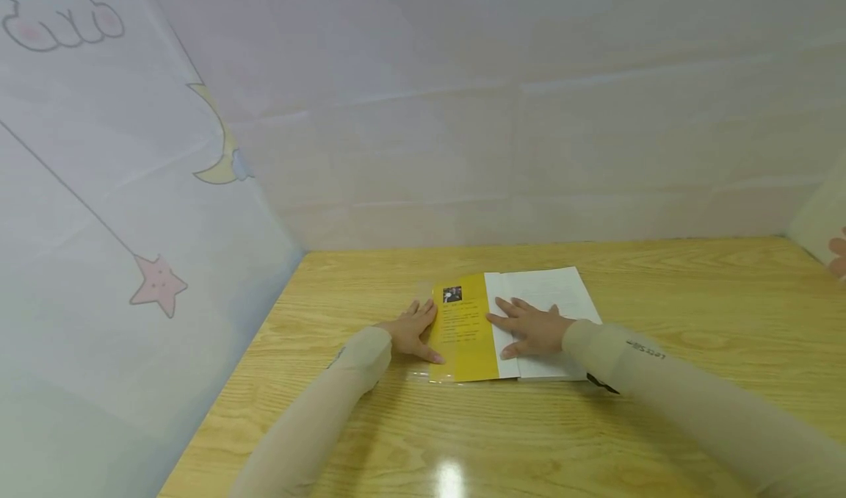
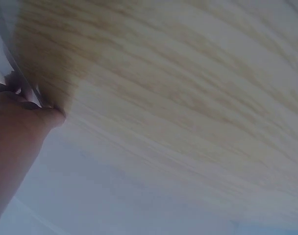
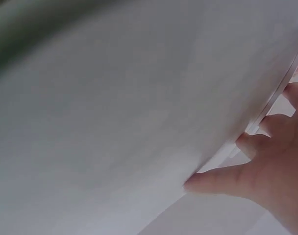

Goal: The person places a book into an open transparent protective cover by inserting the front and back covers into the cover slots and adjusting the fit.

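Note:
An opened book lies on the table, its yellow flap (image 1: pixel 468 344) with a small photo and printed lines folded out to the left. Clear plastic film (image 1: pixel 441 372) shows along the flap's outer side. My left hand (image 1: pixel 411 329) rests with spread fingers at the flap's left edge. To the right, the white page (image 1: pixel 554 290) lies under my right hand (image 1: pixel 534 329), whose fingers are spread across the white strip beside the flap. In the right wrist view, thumb and fingertips (image 3: pixel 203 182) press on the page. The left wrist view has the left hand (image 2: pixel 29 115) at its edge, mostly cut off.
The wooden table (image 1: pixel 694 300) extends on both sides of the book and in front of it. A pale fabric backdrop (image 1: pixel 423 153) hangs behind the table's back edge, and another with a star (image 1: pixel 158 285) and moon runs along the left.

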`<control>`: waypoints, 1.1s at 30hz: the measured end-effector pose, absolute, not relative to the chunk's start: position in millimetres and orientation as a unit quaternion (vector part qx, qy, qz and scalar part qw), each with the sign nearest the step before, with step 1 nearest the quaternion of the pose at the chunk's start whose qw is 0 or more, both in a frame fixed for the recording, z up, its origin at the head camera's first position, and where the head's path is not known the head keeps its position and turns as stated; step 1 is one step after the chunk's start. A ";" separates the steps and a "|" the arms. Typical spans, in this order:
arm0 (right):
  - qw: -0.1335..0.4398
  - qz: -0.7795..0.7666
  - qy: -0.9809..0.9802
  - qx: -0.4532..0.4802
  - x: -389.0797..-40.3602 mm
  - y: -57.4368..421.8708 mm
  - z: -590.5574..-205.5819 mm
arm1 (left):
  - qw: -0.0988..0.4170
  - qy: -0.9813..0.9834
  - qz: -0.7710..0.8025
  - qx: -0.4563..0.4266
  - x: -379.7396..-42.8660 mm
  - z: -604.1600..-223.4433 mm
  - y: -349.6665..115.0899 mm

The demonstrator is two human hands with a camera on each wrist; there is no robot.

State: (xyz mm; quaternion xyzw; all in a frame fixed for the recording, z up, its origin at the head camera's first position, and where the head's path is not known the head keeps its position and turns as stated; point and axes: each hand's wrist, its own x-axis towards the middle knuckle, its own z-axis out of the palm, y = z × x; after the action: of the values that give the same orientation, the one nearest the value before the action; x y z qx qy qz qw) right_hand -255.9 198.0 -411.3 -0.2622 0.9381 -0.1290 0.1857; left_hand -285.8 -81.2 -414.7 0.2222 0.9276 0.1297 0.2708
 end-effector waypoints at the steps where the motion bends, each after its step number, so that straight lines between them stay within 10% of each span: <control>1: 0.188 -0.130 0.938 -0.259 -255.1 197.2 -410.1 | 0.271 0.927 0.132 0.221 -285.8 -414.5 -81.1; 33: 0.193 -0.129 0.936 -0.265 -251.8 191.6 -404.6 | 0.265 0.925 0.141 0.232 -272.8 -400.2 -79.9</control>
State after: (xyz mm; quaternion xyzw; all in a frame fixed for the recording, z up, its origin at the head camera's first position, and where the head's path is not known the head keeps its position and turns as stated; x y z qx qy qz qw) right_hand -251.8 191.6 -404.6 -0.2651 0.9358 -0.1290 0.1930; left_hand -272.8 -79.9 -400.2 0.2319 0.9254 0.1407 0.2646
